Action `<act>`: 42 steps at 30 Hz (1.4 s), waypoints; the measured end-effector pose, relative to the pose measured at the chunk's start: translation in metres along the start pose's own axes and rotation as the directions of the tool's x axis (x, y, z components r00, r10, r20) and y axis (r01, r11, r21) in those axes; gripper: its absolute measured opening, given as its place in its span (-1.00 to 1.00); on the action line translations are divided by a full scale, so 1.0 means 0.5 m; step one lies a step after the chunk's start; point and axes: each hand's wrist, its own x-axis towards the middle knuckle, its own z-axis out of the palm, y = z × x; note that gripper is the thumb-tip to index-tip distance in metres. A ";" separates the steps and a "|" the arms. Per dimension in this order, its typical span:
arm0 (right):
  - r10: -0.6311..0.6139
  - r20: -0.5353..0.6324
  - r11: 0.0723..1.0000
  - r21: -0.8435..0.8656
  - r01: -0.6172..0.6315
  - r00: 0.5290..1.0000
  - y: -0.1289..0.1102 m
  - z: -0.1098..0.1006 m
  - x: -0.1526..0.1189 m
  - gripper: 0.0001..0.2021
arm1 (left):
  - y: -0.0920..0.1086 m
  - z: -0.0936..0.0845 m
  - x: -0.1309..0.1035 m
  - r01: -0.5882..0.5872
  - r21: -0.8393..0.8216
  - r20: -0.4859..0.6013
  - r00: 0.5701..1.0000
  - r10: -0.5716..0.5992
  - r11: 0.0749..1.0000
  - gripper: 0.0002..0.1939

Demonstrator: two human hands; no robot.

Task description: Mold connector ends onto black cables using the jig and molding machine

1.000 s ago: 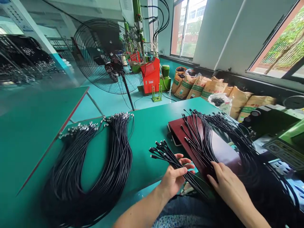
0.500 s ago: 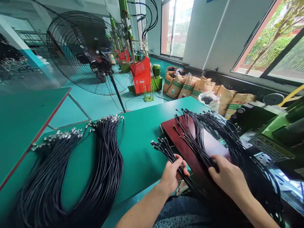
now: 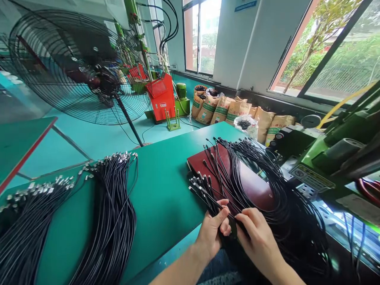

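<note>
The left hand (image 3: pixel 214 232) is wrapped around a bundle of black cables (image 3: pixel 208 204), whose metal-tipped plugs (image 3: pixel 195 183) stick out beyond it, aimed forward and left. The bundle's long axis slants from there back rightward through the grip. Just beside it, the right hand (image 3: pixel 257 239) pinches black cable between thumb and fingers; how many strands is hidden. Beyond the hands, loose cables (image 3: pixel 235 170) fan across a dark red board (image 3: pixel 255 183); larger cable hanks (image 3: pixel 115 213) lie to their left on the green table (image 3: pixel 163 186).
</note>
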 end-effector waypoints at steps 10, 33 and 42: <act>0.295 0.334 0.954 -0.155 -0.256 0.896 0.040 0.012 0.121 -0.87 | -0.006 0.005 -0.028 -0.054 -0.041 -0.017 0.998 0.053 0.998 -0.70; 0.330 0.362 0.919 0.086 -0.384 0.872 0.065 -0.017 0.139 -0.84 | -0.019 0.009 -0.031 -0.047 0.043 -0.197 0.979 0.055 0.998 -0.67; 0.483 0.328 0.842 -0.427 -0.328 0.812 0.061 0.070 0.187 -0.54 | -0.027 0.011 -0.028 -0.049 0.075 -0.100 0.993 0.056 0.996 -0.58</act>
